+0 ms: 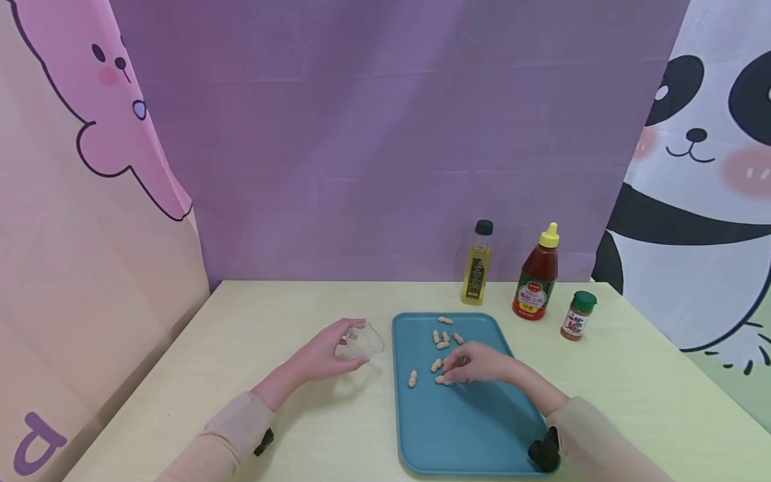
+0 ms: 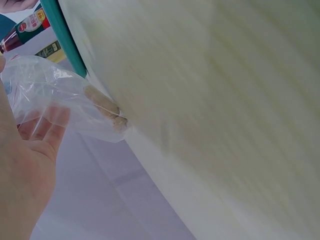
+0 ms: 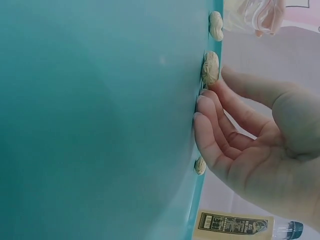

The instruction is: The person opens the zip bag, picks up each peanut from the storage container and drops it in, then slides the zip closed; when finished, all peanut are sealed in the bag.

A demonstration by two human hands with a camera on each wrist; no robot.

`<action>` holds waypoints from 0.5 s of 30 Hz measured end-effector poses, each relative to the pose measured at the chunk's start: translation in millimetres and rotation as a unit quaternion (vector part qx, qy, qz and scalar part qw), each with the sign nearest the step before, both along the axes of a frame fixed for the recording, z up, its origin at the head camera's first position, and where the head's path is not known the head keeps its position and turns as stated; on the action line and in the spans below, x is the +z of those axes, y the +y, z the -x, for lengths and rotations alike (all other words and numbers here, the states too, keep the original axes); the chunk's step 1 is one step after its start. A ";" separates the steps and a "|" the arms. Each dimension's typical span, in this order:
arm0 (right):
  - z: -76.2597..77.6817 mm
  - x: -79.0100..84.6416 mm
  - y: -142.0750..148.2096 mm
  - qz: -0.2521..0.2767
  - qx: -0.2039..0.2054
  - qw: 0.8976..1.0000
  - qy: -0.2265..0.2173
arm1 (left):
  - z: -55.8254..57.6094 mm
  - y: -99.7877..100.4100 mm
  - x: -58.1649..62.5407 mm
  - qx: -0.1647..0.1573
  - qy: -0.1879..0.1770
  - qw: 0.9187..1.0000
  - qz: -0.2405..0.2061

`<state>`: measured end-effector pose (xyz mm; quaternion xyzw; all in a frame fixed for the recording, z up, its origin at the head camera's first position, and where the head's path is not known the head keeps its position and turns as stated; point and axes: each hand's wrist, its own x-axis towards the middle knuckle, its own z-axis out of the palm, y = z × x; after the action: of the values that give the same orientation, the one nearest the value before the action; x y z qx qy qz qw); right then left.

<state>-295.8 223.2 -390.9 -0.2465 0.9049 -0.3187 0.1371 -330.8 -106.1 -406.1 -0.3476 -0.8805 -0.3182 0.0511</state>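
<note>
My left hand [image 1: 330, 349] holds a clear plastic bag [image 1: 366, 340] left of the blue tray [image 1: 421, 428], thumb and fingers spread apart at its mouth. In the left wrist view, a peanut or two [image 2: 102, 101] show through the bag [image 2: 55, 82] at its lower end. Over the tray, my right hand [image 1: 478, 363] has its thumb and index finger at a peanut [image 3: 210, 68], which still lies at the tray surface. Another peanut [image 1: 436, 365] is just beyond those fingertips, and one more [image 1: 412, 379] lies to the left.
Several more peanuts [image 1: 443, 345] are scattered in the far part of the tray. Behind it stands an oil bottle [image 1: 477, 268]; to its right are a red sauce bottle [image 1: 535, 281] and a small green-capped jar [image 1: 578, 316]. A purple curtain [image 1: 361, 147] hangs behind the table.
</note>
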 end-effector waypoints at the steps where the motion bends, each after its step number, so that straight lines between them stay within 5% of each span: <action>1: 0.1 -0.5 0.3 0.000 -0.001 1.000 0.000 | -0.2 0.1 0.0 0.000 -0.001 1.000 0.000; 15: -2.0 0.6 -0.8 -0.007 0.011 1.000 -0.016 | -0.2 0.4 0.1 0.005 -0.002 1.000 0.006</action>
<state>-293.8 222.3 -390.3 -0.2505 0.9021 -0.3143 0.1573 -330.7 -105.7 -406.1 -0.3431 -0.8840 -0.3137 0.0486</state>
